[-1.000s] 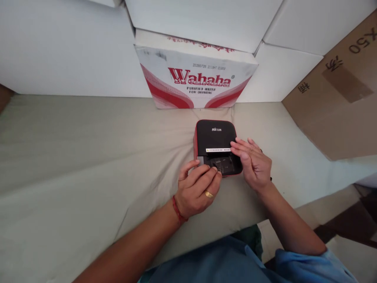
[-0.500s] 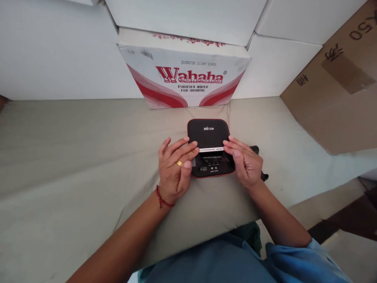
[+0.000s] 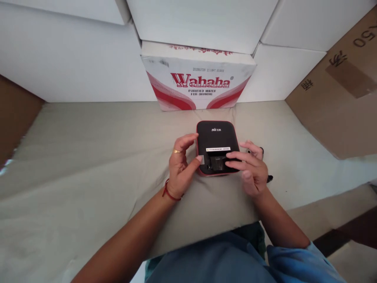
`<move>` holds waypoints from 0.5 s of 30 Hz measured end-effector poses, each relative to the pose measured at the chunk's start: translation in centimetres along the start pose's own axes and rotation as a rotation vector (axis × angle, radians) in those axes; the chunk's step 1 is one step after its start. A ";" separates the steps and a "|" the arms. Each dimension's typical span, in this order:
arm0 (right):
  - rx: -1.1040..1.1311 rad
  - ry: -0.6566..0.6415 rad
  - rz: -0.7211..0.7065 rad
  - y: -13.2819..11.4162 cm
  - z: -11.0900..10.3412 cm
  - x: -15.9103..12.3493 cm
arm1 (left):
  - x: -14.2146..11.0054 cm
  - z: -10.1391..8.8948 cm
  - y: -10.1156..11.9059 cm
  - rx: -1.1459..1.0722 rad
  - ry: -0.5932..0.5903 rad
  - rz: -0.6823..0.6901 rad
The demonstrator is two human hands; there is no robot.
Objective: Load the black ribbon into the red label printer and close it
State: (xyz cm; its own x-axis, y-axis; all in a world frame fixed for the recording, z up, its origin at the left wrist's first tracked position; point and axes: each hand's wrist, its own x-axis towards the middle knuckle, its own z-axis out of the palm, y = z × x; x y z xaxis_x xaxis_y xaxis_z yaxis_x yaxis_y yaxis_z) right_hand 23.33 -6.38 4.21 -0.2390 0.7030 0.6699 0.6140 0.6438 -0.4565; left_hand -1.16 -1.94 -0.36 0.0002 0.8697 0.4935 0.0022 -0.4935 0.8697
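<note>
A squarish black device (image 3: 217,137) with red trim and white lettering, perhaps a small printer, lies on the cloth-covered surface. A white warning strip (image 3: 218,149) crosses its top, just behind a dark flap or recess (image 3: 217,162) at the front. My left hand (image 3: 183,167) rests against its left side. The index fingertip is at the edge, the thumb by a grey sticker (image 3: 202,159), and the fingers are apart. My right hand (image 3: 250,168) reaches in from the right, fingers stretched out, two fingertips at the recess. Behind it a black object (image 3: 269,179) is mostly hidden.
A white and red Wahaha water carton (image 3: 203,84) stands behind the device, against stacked white boxes (image 3: 88,59). A brown cardboard box (image 3: 341,102) is at the right, another brown surface (image 3: 14,106) at the far left. The surface's front edge meets my lap.
Both hands have come off the white strip. My left hand has turned to the device's left edge, my right fingers to the front recess. The dark flap looks raised now. The view has shifted.
</note>
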 end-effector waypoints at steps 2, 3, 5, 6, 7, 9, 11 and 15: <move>0.010 -0.029 -0.046 0.2 -0.1 -0.4 | 0.1 0.1 -1.0 -0.060 0.014 -0.099; 0.000 -0.044 -0.062 0.2 -0.2 -0.6 | 0.1 0.2 -1.4 -0.082 0.000 -0.143; -0.039 -0.074 -0.091 0.2 -0.2 -0.7 | 0.3 0.3 -2.0 -0.139 -0.061 -0.205; -0.057 -0.081 -0.109 0.2 -0.2 -0.7 | 0.4 0.3 -2.1 -0.175 -0.100 -0.221; -0.066 -0.083 -0.129 0.0 -0.2 -0.7 | 0.4 0.3 -2.2 -0.206 -0.137 -0.229; -0.059 -0.077 -0.166 -0.3 -0.2 -0.4 | 0.4 0.3 -2.0 -0.244 -0.183 -0.233; -0.038 -0.074 -0.188 -0.6 -0.3 -0.1 | 0.4 0.3 -1.9 -0.259 -0.204 -0.241; -0.052 -0.063 -0.208 -0.9 -0.2 0.0 | 0.1 0.2 -2.1 -0.290 -0.244 -0.264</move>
State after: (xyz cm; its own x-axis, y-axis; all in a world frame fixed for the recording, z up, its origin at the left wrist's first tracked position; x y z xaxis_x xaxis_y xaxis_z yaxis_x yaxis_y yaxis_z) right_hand 22.90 -7.01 4.70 -0.4100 0.5748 0.7082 0.5838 0.7619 -0.2804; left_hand -0.94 -0.80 -2.11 0.2724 0.9235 0.2700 -0.2460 -0.2044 0.9475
